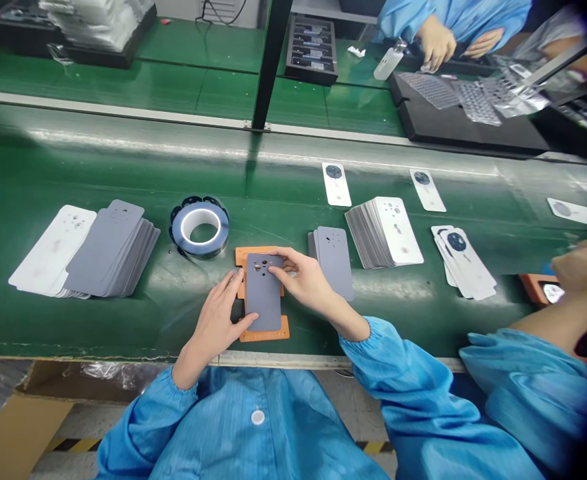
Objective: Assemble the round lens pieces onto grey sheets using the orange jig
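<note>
A grey phone back panel (264, 303) with camera holes near its top lies on an orange jig (266, 335) in front of me. My left hand (218, 313) is at the panel's left side, fingers stretched out along the edge and thumb resting on the lower left part. At the upper right corner, my right hand (300, 275) grips the panel between thumb and fingers, the thumb near the camera holes. The jig's middle is mostly hidden under the panel. Just right of my right hand stands a small stack of grey panels (337, 263).
A roll of film tape (200, 231) lies left of the jig. Fanned grey panels (116, 250) and white panels (48, 257) sit further left. To the right are a white-topped stack (398, 230) and panels with dark camera circles (466, 263). A co-worker's arm (548, 320) reaches in at right.
</note>
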The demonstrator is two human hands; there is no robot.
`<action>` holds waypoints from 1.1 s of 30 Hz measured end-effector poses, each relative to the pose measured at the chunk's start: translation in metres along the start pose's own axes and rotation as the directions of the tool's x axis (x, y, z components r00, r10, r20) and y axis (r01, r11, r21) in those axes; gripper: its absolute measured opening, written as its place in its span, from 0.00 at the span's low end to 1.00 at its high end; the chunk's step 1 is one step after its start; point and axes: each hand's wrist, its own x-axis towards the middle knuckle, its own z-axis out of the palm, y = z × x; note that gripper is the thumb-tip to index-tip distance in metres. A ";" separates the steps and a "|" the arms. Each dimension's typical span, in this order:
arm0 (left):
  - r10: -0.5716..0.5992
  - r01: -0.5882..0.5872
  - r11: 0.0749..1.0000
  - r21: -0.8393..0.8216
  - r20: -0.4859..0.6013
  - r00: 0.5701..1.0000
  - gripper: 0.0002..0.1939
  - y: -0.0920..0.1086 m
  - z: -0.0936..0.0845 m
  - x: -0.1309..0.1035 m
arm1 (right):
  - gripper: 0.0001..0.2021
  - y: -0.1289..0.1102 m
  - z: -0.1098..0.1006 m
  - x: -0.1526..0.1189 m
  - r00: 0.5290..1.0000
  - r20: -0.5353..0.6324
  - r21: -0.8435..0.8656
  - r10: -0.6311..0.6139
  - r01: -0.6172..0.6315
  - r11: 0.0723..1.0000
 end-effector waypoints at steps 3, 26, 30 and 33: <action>0.024 -0.025 1.000 0.012 0.028 0.999 0.47 0.001 -0.002 0.000 | 0.15 0.006 0.002 -0.002 0.992 0.033 -0.162 -0.118 0.122 0.979; 0.100 -0.101 0.962 0.254 0.014 0.995 0.19 0.038 -0.006 0.029 | 0.19 0.005 0.032 -0.072 0.972 0.091 -0.681 -0.218 0.221 0.698; 0.087 -0.091 0.989 0.114 0.036 0.996 0.21 0.036 -0.012 0.029 | 0.17 0.002 0.032 -0.078 0.986 -0.072 -0.516 -0.153 0.095 0.851; 0.098 -0.099 0.993 -0.057 -0.016 0.995 0.24 0.034 -0.016 0.025 | 0.18 -0.010 0.030 -0.077 0.988 -0.116 -0.349 -0.099 0.052 0.936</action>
